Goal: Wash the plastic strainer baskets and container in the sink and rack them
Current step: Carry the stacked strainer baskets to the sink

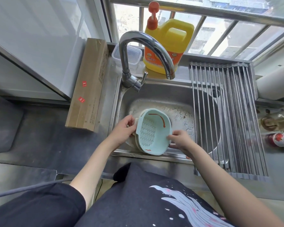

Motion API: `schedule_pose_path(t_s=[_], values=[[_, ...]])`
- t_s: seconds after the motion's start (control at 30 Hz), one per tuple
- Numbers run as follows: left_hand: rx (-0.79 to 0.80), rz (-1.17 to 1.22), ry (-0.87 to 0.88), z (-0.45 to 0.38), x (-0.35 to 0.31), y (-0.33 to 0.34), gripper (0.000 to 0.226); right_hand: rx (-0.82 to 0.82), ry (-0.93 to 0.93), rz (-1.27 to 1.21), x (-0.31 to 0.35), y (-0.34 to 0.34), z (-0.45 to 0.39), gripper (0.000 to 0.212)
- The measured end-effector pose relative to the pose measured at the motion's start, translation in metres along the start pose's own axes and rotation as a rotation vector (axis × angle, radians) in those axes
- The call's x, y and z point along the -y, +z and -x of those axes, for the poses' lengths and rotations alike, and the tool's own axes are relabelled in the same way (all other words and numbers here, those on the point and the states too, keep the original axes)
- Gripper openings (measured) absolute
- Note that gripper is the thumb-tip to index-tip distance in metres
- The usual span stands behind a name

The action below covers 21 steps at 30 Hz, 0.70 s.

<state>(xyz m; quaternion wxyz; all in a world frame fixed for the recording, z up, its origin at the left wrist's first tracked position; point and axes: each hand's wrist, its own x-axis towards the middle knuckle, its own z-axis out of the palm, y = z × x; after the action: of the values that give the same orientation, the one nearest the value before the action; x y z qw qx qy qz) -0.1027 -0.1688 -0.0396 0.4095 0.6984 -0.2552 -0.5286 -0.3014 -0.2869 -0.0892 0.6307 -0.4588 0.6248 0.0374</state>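
Over the sink (156, 94), the pale blue strainer basket (152, 131), nested in a cream one, tilts between both hands, left hand (124, 128) fingers curled on its left rim, right hand (180, 139) fingers pinching its right rim.

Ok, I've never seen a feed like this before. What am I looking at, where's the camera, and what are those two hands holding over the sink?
There is no machine here: these are a person's two bare hands. The single picture comes from a wide-angle camera worn on the person's head, looking down. Below is a stainless steel sink with a curved chrome faucet, no water running. The left hand and right hand grip opposite rims of a pale blue perforated plastic strainer basket, nested over a cream-coloured piece underneath. Behind the faucet stand a yellow detergent jug with an orange pump and a clear plastic container. A grey roll-up bar drying rack spans the sink's right side.
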Motion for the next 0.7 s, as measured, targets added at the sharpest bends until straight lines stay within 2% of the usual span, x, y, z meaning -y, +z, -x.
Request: schedule_pose_path(t_s=[0.1, 0.27, 0.37, 0.5, 0.63, 0.7], values=[[-0.034, -0.007, -0.008, 0.001, 0.002, 0.003, 0.027, -0.016, 0.025, 0.006, -0.007, -0.001, 0.001, 0.018], [-0.158, -0.002, -0.054, -0.003, 0.011, 0.009, 0.029, -0.007, 0.031, -0.031, -0.001, -0.009, 0.007, 0.003], [-0.177, 0.04, -0.108, -0.01, 0.01, 0.011, 0.03, 0.019, 0.088, -0.089, 0.005, -0.019, 0.01, 0.019], [-0.189, 0.078, -0.14, -0.016, 0.011, 0.006, 0.033, -0.018, 0.229, -0.376, 0.012, -0.031, 0.013, 0.015], [-0.25, 0.068, -0.12, -0.017, 0.012, -0.004, 0.014, -0.076, 0.324, -0.672, 0.021, -0.031, 0.01, 0.019], [-0.273, 0.09, -0.103, -0.015, 0.011, -0.006, 0.011, -0.107, 0.363, -0.785, 0.027, -0.022, 0.01, 0.008]])
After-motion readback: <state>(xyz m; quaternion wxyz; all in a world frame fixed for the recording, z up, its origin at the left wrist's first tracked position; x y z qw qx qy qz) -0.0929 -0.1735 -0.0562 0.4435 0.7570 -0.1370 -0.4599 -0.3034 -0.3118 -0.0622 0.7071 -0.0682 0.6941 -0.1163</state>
